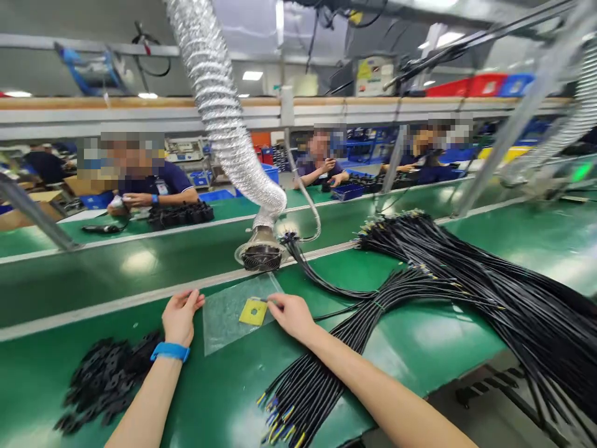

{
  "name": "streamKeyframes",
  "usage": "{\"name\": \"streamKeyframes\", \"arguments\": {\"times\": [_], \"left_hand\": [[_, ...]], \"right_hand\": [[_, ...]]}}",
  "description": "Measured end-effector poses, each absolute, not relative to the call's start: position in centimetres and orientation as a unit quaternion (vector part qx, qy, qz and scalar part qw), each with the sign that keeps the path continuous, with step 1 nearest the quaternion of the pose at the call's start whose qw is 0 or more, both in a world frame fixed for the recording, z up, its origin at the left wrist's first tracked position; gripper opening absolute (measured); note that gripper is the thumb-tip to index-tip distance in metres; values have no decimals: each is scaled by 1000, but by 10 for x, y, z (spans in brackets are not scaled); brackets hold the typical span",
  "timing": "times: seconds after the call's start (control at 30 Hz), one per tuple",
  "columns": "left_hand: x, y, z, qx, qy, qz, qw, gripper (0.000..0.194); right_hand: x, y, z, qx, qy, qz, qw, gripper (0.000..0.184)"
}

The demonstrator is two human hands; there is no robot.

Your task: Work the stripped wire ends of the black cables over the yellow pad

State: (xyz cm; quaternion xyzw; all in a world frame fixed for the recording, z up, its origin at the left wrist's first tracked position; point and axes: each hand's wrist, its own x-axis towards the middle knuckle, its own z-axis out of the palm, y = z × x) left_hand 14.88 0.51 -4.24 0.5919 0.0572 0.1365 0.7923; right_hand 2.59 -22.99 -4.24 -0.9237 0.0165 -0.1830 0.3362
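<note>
My left hand (181, 316), with a blue wristband (170, 352), has its fingertips drawn together beside the upper left edge of a clear plastic sheet or bag (222, 330). Whatever lies between those fingers is too small to make out. On the plastic is a yellow square pad (252, 312) with a hole in its middle. My right hand (293, 316) pinches a thin black cable (333, 313), which trails from behind the hand toward the bundle. A short greyish end shows past the fingertips, over the pad's upper edge.
Small flat black parts (109, 376) lie piled at left. A tied cable bundle (368, 317) and a larger cable heap (448, 267) cover the right side. A silver duct (224, 106) ends in a fume hood (262, 249) ahead. Several co-workers sit across the green bench (209, 410).
</note>
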Motion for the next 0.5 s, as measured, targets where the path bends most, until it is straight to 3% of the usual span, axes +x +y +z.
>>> {"name": "streamKeyframes", "arguments": {"times": [0.2,0.5], "left_hand": [[148,5,-42,624,45,102,774,47],[148,5,-45,625,35,80,776,45]], "right_hand": [[28,-233,-48,-932,-16,-178,314,24],[29,-232,-48,-973,-117,-97,174,22]]}}
